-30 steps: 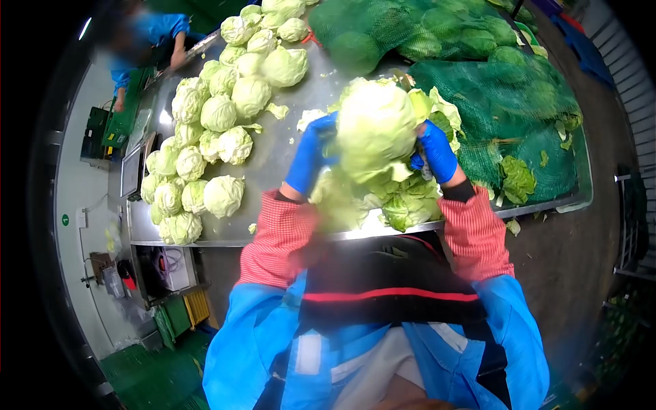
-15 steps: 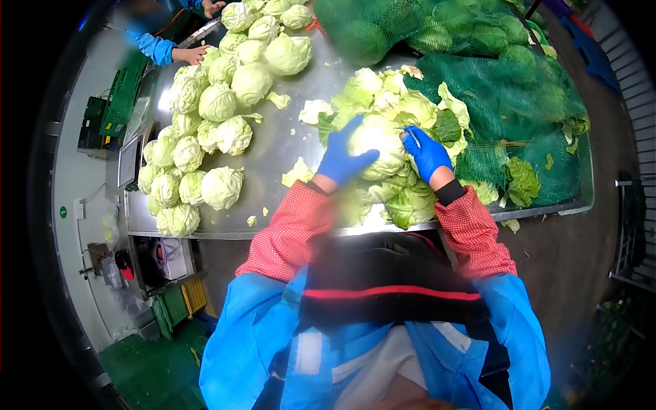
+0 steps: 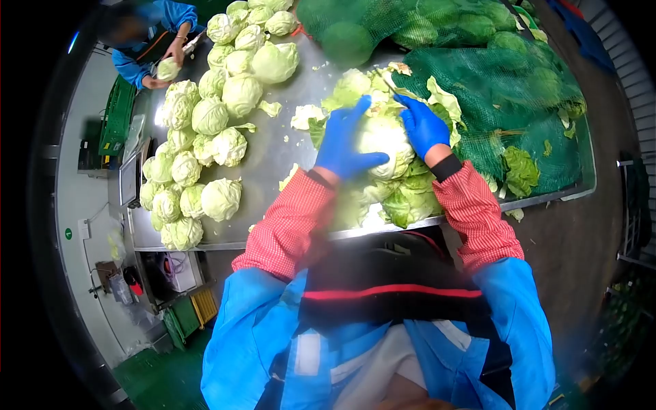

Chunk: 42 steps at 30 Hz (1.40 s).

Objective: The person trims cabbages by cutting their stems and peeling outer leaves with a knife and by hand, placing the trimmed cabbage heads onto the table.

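My left hand (image 3: 345, 142), in a blue glove, cups the left side of a pale green cabbage (image 3: 384, 142) with thumb and fingers spread around it. On the cabbage's upper right is my right hand (image 3: 425, 124), also gloved in blue, its fingers bent. A thin dark strip, like a slim blade, shows by its fingertips; its kind is unclear. Loose outer cabbage leaves (image 3: 411, 201) lie under and around the cabbage, on the metal table (image 3: 287, 160).
Several trimmed cabbages (image 3: 210, 116) are heaped on the left. Green net sacks (image 3: 478, 75) with cabbages inside cover the right and back. At the upper left, a co-worker (image 3: 156, 41) in blue sleeves holds a small cabbage (image 3: 168, 69). The table's front edge is close to my body.
My right hand has shifted up over the cabbage, and my left fingers have moved up its side. The co-worker has come further into view, now holding a cabbage. The camera view has shifted slightly.
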Each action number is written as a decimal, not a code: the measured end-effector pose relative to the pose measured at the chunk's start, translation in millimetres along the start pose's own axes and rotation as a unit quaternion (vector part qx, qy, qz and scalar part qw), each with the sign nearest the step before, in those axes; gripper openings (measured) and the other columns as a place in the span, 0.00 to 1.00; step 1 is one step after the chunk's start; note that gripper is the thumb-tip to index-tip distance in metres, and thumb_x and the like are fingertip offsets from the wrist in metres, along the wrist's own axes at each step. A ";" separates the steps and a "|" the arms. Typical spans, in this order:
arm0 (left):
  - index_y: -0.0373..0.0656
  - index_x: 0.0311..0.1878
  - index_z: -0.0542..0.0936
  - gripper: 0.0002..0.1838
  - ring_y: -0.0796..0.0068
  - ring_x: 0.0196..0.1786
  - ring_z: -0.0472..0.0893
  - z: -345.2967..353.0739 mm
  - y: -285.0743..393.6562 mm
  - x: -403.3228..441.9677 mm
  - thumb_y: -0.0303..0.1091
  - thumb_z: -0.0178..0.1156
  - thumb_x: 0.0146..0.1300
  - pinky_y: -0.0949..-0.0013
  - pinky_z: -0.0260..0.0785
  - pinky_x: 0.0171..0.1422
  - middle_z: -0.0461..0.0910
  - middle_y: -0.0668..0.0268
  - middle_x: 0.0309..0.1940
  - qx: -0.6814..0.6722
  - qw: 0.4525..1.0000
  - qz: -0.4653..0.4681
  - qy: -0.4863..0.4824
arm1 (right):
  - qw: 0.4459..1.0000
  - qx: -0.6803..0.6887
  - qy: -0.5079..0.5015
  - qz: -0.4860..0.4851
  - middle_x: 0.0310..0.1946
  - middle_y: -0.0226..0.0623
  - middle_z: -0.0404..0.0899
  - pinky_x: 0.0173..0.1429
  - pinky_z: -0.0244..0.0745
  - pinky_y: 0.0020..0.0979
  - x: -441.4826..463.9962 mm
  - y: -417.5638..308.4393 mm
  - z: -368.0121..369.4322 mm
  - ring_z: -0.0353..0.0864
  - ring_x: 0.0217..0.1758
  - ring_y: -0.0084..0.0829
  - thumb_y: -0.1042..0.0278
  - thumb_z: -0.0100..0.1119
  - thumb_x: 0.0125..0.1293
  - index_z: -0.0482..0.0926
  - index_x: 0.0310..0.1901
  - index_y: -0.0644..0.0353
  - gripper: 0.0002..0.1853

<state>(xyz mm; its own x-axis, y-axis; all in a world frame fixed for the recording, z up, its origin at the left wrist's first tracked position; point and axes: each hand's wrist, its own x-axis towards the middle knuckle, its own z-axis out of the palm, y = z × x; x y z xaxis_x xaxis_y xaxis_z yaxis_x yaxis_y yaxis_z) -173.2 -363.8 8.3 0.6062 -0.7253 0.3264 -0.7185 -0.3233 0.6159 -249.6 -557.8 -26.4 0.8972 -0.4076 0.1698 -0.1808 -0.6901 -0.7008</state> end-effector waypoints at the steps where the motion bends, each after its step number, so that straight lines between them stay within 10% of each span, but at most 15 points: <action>1: 0.42 0.65 0.65 0.50 0.63 0.61 0.68 2.4 -2.4 5.4 0.48 0.77 0.39 0.61 0.60 0.66 0.69 0.54 0.58 0.055 0.997 0.048 -0.031 | 1.000 -0.005 -0.001 0.020 0.51 0.42 0.77 0.51 0.73 0.43 -7.4 -2.6 -8.5 0.78 0.48 0.48 0.56 0.45 0.69 0.73 0.57 0.46 0.17; 4: 0.40 0.65 0.65 0.49 0.63 0.62 0.68 23.0 -13.7 2.1 0.48 0.77 0.39 0.63 0.59 0.68 0.68 0.55 0.60 -0.199 0.972 -0.018 -0.126 | 0.999 -0.027 -0.023 0.039 0.49 0.43 0.78 0.48 0.74 0.44 -38.2 0.6 -25.4 0.79 0.46 0.48 0.56 0.45 0.69 0.74 0.55 0.47 0.16; 19: 0.37 0.56 0.71 0.43 0.55 0.51 0.75 57.6 23.8 7.1 0.51 0.75 0.39 0.61 0.69 0.56 0.70 0.51 0.49 0.018 0.989 -0.146 0.003 | 0.980 -0.188 0.022 0.066 0.27 0.43 0.79 0.28 0.76 0.45 -93.5 14.7 -6.6 0.81 0.25 0.48 0.64 0.51 0.63 0.75 0.35 0.54 0.06; 29: 0.39 0.63 0.64 0.50 0.60 0.56 0.69 55.3 11.9 -21.9 0.48 0.76 0.36 0.60 0.65 0.60 0.65 0.55 0.54 -0.184 0.975 -0.122 0.029 | 0.986 -0.097 -0.048 0.126 0.36 0.49 0.80 0.39 0.75 0.47 -61.3 -25.3 -44.1 0.80 0.35 0.53 0.46 0.57 0.59 0.74 0.43 0.54 0.21; 32: 0.38 0.66 0.62 0.51 0.59 0.61 0.68 47.7 8.8 -35.1 0.46 0.77 0.38 0.61 0.62 0.66 0.64 0.54 0.58 -0.174 0.977 -0.120 -0.024 | 0.994 -0.068 0.072 0.048 0.38 0.46 0.81 0.42 0.74 0.44 -45.0 -8.5 -20.6 0.79 0.40 0.50 0.48 0.60 0.59 0.75 0.43 0.51 0.18; 34: 0.40 0.67 0.61 0.53 0.60 0.63 0.66 50.5 2.2 -46.2 0.45 0.77 0.37 0.62 0.60 0.68 0.65 0.56 0.59 -0.194 0.976 -0.097 -0.010 | 0.985 -0.116 -0.089 0.097 0.45 0.45 0.80 0.46 0.75 0.44 -24.0 -1.9 -12.1 0.80 0.45 0.49 0.52 0.59 0.59 0.75 0.49 0.50 0.19; 38: 0.41 0.68 0.58 0.52 0.61 0.66 0.64 58.4 -16.0 -68.5 0.41 0.76 0.40 0.61 0.58 0.70 0.63 0.57 0.62 -0.272 0.959 -0.078 0.023 | 0.984 -0.135 -0.041 0.104 0.39 0.47 0.81 0.44 0.74 0.46 -10.2 32.0 3.6 0.80 0.43 0.51 0.55 0.58 0.59 0.76 0.41 0.53 0.14; 42: 0.40 0.69 0.56 0.50 0.62 0.66 0.63 56.6 -16.1 -63.9 0.36 0.74 0.43 0.61 0.58 0.69 0.62 0.55 0.64 -0.402 0.906 -0.124 0.039 | 0.972 -0.016 -0.113 0.203 0.45 0.54 0.80 0.53 0.73 0.42 -19.3 8.4 -5.4 0.79 0.50 0.51 0.37 0.59 0.56 0.75 0.50 0.59 0.32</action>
<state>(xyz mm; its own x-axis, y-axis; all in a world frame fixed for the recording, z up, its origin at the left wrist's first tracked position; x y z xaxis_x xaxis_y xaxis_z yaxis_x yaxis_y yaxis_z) -219.7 -346.6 -63.0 0.7596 -0.6360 0.1360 -0.0940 0.0995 0.9906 -270.7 -559.0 -31.8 0.8140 -0.5112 -0.2757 -0.5482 -0.5192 -0.6557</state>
